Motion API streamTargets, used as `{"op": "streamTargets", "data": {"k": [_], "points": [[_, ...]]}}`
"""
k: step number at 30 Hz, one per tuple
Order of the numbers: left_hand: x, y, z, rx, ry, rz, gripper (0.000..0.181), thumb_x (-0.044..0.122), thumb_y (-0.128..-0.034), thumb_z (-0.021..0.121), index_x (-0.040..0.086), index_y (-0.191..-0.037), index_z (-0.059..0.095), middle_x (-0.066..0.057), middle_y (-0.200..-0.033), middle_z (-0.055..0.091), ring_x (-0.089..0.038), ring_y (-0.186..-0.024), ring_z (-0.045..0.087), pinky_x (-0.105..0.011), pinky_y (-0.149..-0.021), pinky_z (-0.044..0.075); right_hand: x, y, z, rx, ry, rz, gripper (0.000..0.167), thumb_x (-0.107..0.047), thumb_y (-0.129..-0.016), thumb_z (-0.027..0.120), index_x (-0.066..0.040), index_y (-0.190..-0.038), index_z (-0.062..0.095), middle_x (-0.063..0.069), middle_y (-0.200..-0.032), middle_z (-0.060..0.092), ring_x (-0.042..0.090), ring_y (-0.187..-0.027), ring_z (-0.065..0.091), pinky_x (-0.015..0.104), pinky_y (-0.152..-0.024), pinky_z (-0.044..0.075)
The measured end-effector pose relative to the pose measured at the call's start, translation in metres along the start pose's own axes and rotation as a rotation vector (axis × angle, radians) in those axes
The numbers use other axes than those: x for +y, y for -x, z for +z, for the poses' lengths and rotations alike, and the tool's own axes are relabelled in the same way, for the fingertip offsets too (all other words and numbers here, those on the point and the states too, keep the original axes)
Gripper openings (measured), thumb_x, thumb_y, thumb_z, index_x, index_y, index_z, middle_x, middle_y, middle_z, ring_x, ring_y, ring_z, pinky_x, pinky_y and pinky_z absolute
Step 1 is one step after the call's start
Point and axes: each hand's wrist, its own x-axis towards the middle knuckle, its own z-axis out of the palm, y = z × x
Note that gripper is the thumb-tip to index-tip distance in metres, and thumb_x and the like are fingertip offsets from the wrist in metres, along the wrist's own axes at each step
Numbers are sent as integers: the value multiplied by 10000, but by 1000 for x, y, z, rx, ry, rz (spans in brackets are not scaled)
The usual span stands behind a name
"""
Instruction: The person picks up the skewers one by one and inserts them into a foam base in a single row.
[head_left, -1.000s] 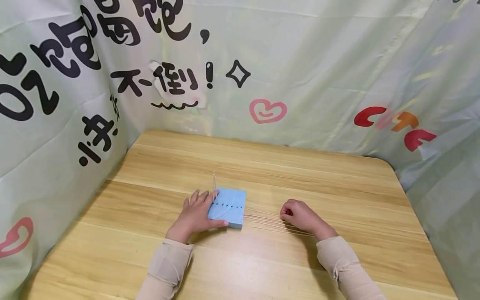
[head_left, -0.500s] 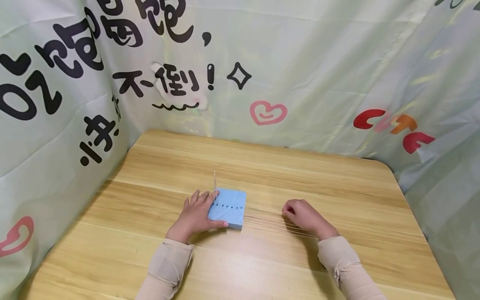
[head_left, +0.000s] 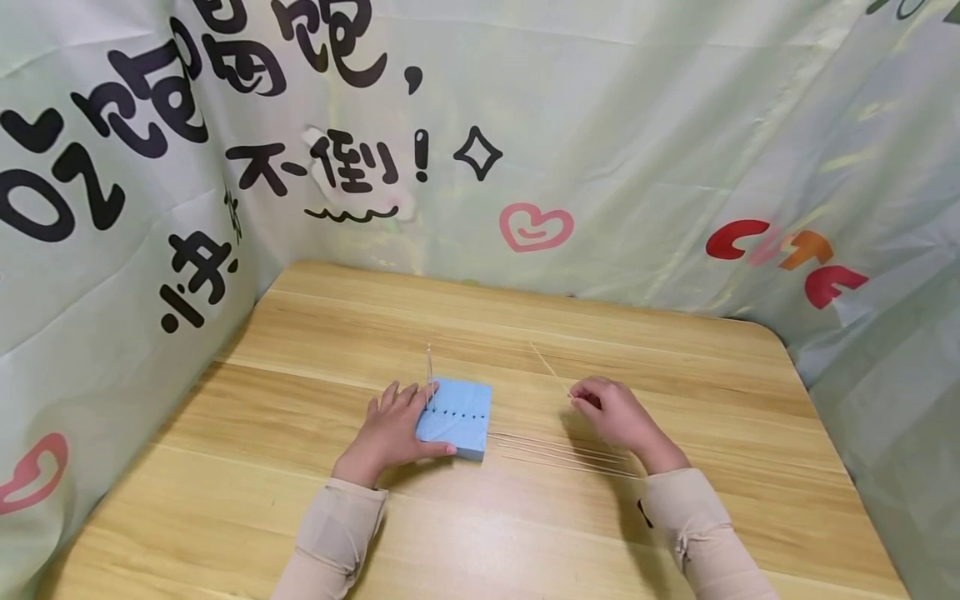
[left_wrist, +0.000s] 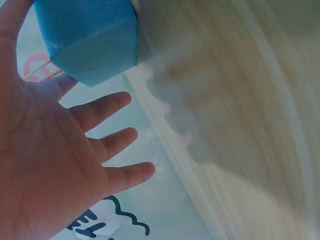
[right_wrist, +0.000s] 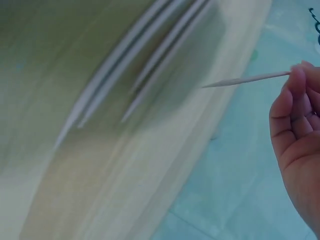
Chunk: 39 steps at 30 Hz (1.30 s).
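Note:
A blue foam block (head_left: pixel 467 432) with a row of small dark holes rests on the table. The left hand (head_left: pixel 386 435) holds it at its left side between thumb and index finger; the other fingers are spread, as the left wrist view also shows beside the block (left_wrist: pixel 90 42). Thin sticks (head_left: pixel 430 367) stand upright at the left end of the row. To the right, the right hand (head_left: pixel 621 423) pinches one thin stick (head_left: pixel 548 367) raised above the table; its pointed end (right_wrist: pixel 220 83) shows in the right wrist view.
Several thin sticks (head_left: pixel 558 450) lie roughly parallel on the wooden table (head_left: pixel 337 317), between the block and the right forearm. Pale curtains (head_left: pixel 637 125) with printed writing and hearts rise behind the table and along its sides.
The right hand has risen slightly, moving back and to the right, and a stick now points out from its fingers toward the back left. The left hand and block stay in place.

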Motion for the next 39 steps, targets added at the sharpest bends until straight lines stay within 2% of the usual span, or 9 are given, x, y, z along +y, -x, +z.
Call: {"op": "streamTargets", "data": {"k": [6,11,18,25,30,39], "points": [[-1,0,0,1,-1,-2,1036,658,-668,719,161,-1482,316,-201,-1447,377,-459,-1375,183,-679,-1047,138,-6,-4,-6,49,-67,7,45,-41,-881,649,-40,-844,623,-17,-751,566,77,-638,469,232,-575,430],[-2,0,0,1,3,-6,1033,660,-668,718,165,-1481,318,-201,-1448,375,-458,-1377,180,-675,-1050,133,-10,-6,-8,80,-129,-1,57,-55,-897,633,-40,-851,604,-21,-695,542,83,-595,485,226,-531,427],[-2,1,0,1,7,-9,1033,664,-668,715,173,-1484,315,-197,-1454,369,-453,-1381,173,-676,-1052,128,-24,-12,-6,123,-176,-32,78,-67,-904,628,-85,-833,602,4,-682,605,88,-606,556,233,-532,444],[-1,0,1,-7,6,-7,1039,668,-669,711,177,-1489,306,-178,-1460,371,-448,-1383,172,-676,-1053,129,-44,-23,-3,118,-214,-71,77,-52,-903,624,-88,-836,614,-14,-730,645,199,-672,642,262,-623,495],[-1,-1,1,-15,7,-14,1047,672,-666,710,183,-1494,297,-175,-1466,365,-447,-1388,162,-677,-1052,128,-59,-30,-1,106,-248,-87,58,-76,-915,616,-70,-857,624,-3,-771,658,232,-717,657,278,-629,503],[-1,-1,1,-17,12,-20,1052,671,-656,718,185,-1491,303,-182,-1466,363,-452,-1387,160,-673,-1057,123,-80,-44,8,85,-265,-175,57,-64,-916,611,-48,-864,629,6,-791,659,127,-725,653,276,-649,522]]}}
